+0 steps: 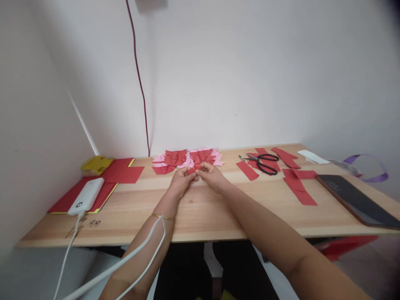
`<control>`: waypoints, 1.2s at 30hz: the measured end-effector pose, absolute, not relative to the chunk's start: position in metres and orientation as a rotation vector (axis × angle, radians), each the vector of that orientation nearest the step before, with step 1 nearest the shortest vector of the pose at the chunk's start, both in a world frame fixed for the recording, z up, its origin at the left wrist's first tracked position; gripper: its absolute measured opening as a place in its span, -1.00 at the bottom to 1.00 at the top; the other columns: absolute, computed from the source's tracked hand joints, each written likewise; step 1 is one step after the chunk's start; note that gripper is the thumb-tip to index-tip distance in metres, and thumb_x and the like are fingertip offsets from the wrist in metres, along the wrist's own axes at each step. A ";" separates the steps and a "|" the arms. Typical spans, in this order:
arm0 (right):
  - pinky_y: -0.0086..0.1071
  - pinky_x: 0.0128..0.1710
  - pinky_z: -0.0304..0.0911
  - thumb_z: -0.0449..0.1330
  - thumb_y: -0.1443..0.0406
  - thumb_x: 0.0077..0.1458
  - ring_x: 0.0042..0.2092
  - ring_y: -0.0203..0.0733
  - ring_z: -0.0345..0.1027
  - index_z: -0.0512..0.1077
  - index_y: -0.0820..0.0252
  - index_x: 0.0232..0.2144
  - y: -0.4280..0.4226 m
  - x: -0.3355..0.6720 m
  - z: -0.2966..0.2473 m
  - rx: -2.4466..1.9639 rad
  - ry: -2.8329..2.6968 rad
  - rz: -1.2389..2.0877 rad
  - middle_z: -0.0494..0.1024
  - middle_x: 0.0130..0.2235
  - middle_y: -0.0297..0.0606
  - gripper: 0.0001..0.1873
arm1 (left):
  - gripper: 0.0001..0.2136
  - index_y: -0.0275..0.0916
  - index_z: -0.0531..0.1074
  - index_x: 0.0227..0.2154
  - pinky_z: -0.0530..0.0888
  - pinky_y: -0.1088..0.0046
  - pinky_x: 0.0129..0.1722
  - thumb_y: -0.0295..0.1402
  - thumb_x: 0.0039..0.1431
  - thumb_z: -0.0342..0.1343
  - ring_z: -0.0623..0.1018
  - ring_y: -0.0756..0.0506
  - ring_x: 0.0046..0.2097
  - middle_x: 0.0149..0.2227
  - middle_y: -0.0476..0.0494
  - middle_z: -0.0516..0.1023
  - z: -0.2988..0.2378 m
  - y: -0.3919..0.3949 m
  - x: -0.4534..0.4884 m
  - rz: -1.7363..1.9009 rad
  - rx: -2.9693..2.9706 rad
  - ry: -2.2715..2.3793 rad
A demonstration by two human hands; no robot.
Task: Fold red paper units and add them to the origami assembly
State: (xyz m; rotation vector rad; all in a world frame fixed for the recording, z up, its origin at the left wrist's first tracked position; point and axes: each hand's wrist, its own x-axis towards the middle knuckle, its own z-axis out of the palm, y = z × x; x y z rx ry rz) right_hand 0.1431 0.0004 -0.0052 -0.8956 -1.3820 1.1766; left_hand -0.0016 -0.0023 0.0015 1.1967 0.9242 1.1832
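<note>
Between the fingertips of my left hand and my right hand is a small piece of red paper. Both hands pinch it from either side, just above the wooden table. Its exact folds are too small to make out. Right behind the hands lies a pile of folded red paper pieces, with folded pink paper pieces mixed in and under them. The hands hide the near edge of that pile.
Black-handled scissors lie on red paper strips at right, near a dark tablet. At left, a white power bank with a cable rests on red sheets, beside a yellow packet. A white wall stands behind.
</note>
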 end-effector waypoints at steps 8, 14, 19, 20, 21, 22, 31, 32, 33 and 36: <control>-0.43 -0.45 0.09 0.20 0.17 -0.07 -0.47 -0.31 0.17 0.32 0.14 -0.46 0.000 0.144 -0.003 -0.935 -1.492 1.085 0.32 -0.55 -0.45 -0.81 | -0.77 -0.32 0.40 -0.50 0.35 0.53 -0.42 -0.32 -0.20 0.30 0.38 0.08 -0.52 -0.56 0.02 0.42 -0.001 0.001 -0.006 1.226 1.161 0.912; -0.40 -0.37 0.18 0.18 0.20 -0.03 -0.39 -0.28 0.28 0.34 0.16 -0.37 -0.004 0.142 0.000 -0.876 -1.556 1.160 0.41 -0.46 -0.40 -0.82 | -0.76 -0.33 0.40 -0.52 0.37 0.51 -0.42 -0.34 -0.26 0.31 0.37 0.09 -0.51 -0.54 0.02 0.41 0.005 -0.003 -0.004 1.218 1.095 0.892; -0.36 -0.30 0.23 0.20 0.17 -0.04 -0.33 -0.22 0.33 0.35 0.14 -0.39 -0.003 0.144 -0.001 -0.850 -1.585 1.135 0.45 -0.42 -0.37 -0.81 | -0.74 -0.32 0.38 -0.52 0.38 0.49 -0.42 -0.38 -0.30 0.32 0.35 0.09 -0.53 -0.57 0.05 0.38 0.010 -0.005 -0.005 1.222 1.039 0.874; -0.36 -0.31 0.23 0.20 0.17 -0.04 -0.33 -0.23 0.33 0.35 0.14 -0.39 -0.003 0.144 -0.001 -0.859 -1.590 1.120 0.45 -0.42 -0.37 -0.81 | -0.75 -0.32 0.38 -0.52 0.37 0.49 -0.43 -0.38 -0.30 0.32 0.35 0.09 -0.53 -0.59 0.06 0.37 0.010 -0.005 -0.005 1.231 1.032 0.872; -0.36 -0.31 0.22 0.20 0.17 -0.04 -0.34 -0.23 0.32 0.35 0.14 -0.40 -0.003 0.144 -0.001 -0.866 -1.596 1.105 0.45 -0.42 -0.36 -0.81 | -0.75 -0.32 0.38 -0.53 0.37 0.49 -0.43 -0.39 -0.30 0.32 0.34 0.09 -0.54 -0.60 0.07 0.35 0.010 -0.004 -0.006 1.241 1.025 0.871; -0.36 -0.32 0.21 0.20 0.17 -0.04 -0.35 -0.24 0.31 0.35 0.15 -0.41 -0.003 0.145 -0.001 -0.873 -1.602 1.089 0.44 -0.42 -0.36 -0.81 | -0.75 -0.32 0.38 -0.53 0.36 0.50 -0.44 -0.39 -0.30 0.32 0.34 0.09 -0.54 -0.61 0.08 0.35 0.010 -0.003 -0.006 1.253 1.021 0.870; -0.36 -0.34 0.19 0.18 0.19 -0.04 -0.35 -0.23 0.27 0.35 0.14 -0.41 -0.003 0.148 0.000 -0.911 -1.628 1.004 0.41 -0.43 -0.36 -0.84 | -0.78 -0.31 0.36 -0.61 0.29 0.54 -0.47 -0.39 -0.30 0.32 0.30 0.11 -0.57 -0.67 0.11 0.29 0.017 -0.002 -0.011 1.353 0.971 0.883; -0.36 -0.33 0.19 0.18 0.19 -0.04 -0.35 -0.23 0.27 0.35 0.14 -0.41 -0.002 0.148 -0.001 -0.910 -1.629 1.003 0.42 -0.42 -0.35 -0.84 | -0.77 -0.31 0.35 -0.62 0.29 0.54 -0.47 -0.38 -0.30 0.32 0.29 0.11 -0.58 -0.67 0.11 0.28 0.017 -0.002 -0.011 1.360 0.963 0.882; -0.36 -0.33 0.19 0.18 0.19 -0.04 -0.35 -0.23 0.27 0.35 0.14 -0.40 -0.002 0.148 -0.002 -0.907 -1.628 1.004 0.42 -0.42 -0.35 -0.84 | -0.77 -0.30 0.35 -0.62 0.28 0.54 -0.48 -0.38 -0.30 0.32 0.29 0.12 -0.58 -0.67 0.11 0.28 0.018 -0.002 -0.012 1.367 0.955 0.882; -0.36 -0.32 0.19 0.18 0.19 -0.04 -0.34 -0.23 0.27 0.35 0.14 -0.40 -0.001 0.147 -0.004 -0.892 -1.617 1.019 0.42 -0.41 -0.36 -0.84 | -0.77 -0.30 0.37 -0.59 0.28 0.54 -0.48 -0.37 -0.29 0.32 0.29 0.12 -0.57 -0.67 0.11 0.29 0.017 -0.001 -0.012 1.396 0.934 0.883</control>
